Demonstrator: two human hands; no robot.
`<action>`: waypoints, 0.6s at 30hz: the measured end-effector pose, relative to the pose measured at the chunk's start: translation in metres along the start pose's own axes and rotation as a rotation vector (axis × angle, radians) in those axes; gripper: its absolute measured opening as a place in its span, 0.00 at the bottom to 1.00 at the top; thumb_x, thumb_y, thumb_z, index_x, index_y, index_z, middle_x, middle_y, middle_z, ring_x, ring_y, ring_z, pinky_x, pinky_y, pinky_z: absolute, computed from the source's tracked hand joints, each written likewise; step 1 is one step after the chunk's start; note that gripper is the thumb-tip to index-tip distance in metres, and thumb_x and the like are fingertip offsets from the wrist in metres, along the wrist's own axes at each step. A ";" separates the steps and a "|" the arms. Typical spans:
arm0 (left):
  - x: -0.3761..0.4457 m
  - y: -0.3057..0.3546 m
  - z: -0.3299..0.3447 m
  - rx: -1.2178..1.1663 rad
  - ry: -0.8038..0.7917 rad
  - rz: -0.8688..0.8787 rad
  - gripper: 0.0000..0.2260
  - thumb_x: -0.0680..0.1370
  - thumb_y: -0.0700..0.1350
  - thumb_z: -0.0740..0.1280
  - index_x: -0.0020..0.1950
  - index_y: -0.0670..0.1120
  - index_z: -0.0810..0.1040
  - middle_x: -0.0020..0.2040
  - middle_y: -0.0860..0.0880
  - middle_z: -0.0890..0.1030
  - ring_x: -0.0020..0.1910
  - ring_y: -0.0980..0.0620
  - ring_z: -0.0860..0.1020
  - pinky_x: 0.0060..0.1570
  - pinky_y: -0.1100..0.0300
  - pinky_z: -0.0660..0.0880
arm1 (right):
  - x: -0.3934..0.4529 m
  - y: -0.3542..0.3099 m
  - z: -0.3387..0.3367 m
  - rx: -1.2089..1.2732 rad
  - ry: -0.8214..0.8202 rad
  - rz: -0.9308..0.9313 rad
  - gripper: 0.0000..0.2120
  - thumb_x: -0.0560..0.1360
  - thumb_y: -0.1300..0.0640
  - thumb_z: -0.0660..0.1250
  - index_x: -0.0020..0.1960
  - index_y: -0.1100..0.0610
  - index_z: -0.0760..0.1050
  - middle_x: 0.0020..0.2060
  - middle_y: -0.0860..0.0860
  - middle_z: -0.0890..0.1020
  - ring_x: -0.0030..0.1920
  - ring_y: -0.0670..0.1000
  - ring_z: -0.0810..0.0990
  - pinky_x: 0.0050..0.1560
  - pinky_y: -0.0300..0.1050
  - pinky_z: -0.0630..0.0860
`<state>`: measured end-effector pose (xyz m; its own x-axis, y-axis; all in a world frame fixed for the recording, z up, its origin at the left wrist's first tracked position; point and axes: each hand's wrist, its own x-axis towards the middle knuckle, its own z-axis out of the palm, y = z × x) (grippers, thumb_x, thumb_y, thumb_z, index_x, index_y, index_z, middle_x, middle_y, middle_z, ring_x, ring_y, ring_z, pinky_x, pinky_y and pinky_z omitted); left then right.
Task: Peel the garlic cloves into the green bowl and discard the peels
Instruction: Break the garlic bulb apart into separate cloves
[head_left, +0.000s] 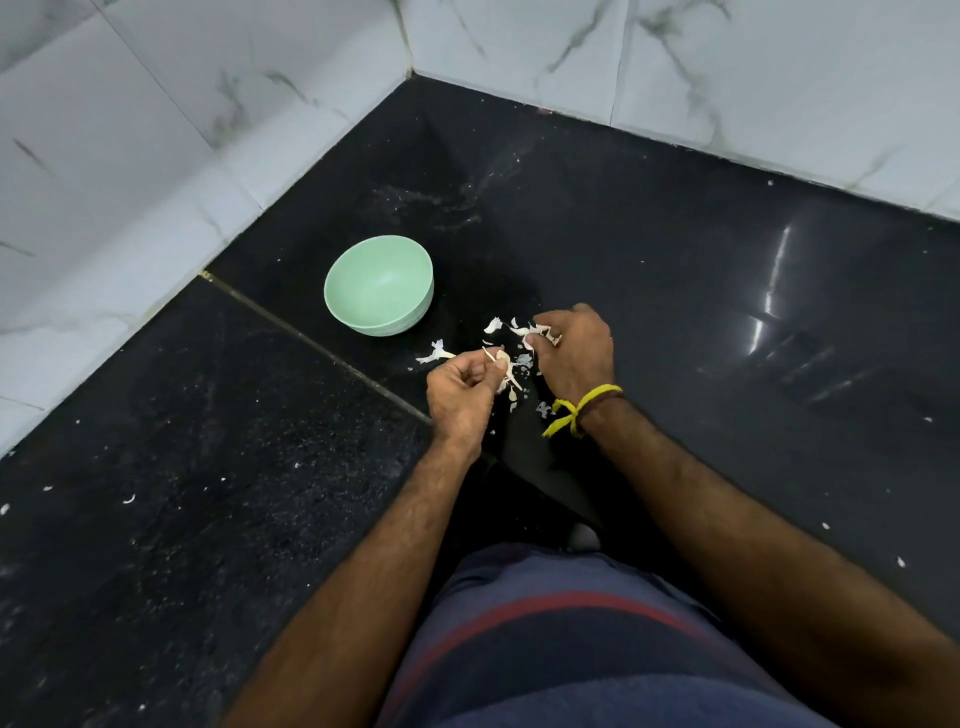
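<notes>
A light green bowl (379, 285) stands on the black counter, its inside bare as far as I can see. My left hand (460, 392) pinches a garlic clove (503, 358) with strips of white skin hanging from it. Just to its right, my right hand (574, 353) has its fingers curled round bits of garlic and peel (540, 332). Loose white peels (437, 352) lie scattered on the counter between the hands and the bowl. Both hands are a short way to the right of the bowl and nearer to me.
The black stone counter (727, 312) meets white marble wall tiles (156, 130) in a corner behind the bowl. A seam (311, 340) crosses the counter left of the hands. Small white specks dot the surface. A yellow thread band (582, 410) circles my right wrist.
</notes>
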<state>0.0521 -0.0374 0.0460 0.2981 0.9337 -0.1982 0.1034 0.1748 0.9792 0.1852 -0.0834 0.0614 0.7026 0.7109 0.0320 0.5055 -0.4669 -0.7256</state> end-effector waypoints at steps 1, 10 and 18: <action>0.001 0.000 -0.001 0.012 -0.001 0.014 0.05 0.76 0.35 0.74 0.50 0.43 0.85 0.39 0.47 0.85 0.40 0.53 0.81 0.47 0.58 0.80 | -0.002 -0.002 0.001 0.074 -0.016 -0.008 0.11 0.74 0.55 0.73 0.55 0.56 0.83 0.49 0.53 0.83 0.49 0.51 0.81 0.53 0.46 0.78; 0.006 -0.001 -0.004 0.218 0.007 0.132 0.05 0.75 0.41 0.76 0.41 0.45 0.83 0.28 0.58 0.79 0.29 0.64 0.76 0.33 0.66 0.75 | -0.017 -0.004 0.012 0.566 -0.252 0.282 0.09 0.72 0.57 0.76 0.45 0.63 0.84 0.34 0.55 0.84 0.30 0.47 0.81 0.36 0.39 0.81; 0.004 -0.001 -0.004 0.203 -0.147 0.159 0.05 0.77 0.42 0.74 0.52 0.44 0.85 0.38 0.46 0.85 0.38 0.51 0.83 0.42 0.56 0.82 | -0.021 -0.003 0.011 0.747 -0.251 0.396 0.10 0.75 0.63 0.72 0.50 0.70 0.81 0.34 0.56 0.82 0.30 0.47 0.80 0.37 0.39 0.82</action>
<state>0.0491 -0.0323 0.0448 0.4587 0.8865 -0.0617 0.2272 -0.0499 0.9726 0.1641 -0.0911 0.0551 0.5818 0.7049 -0.4057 -0.2731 -0.3005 -0.9138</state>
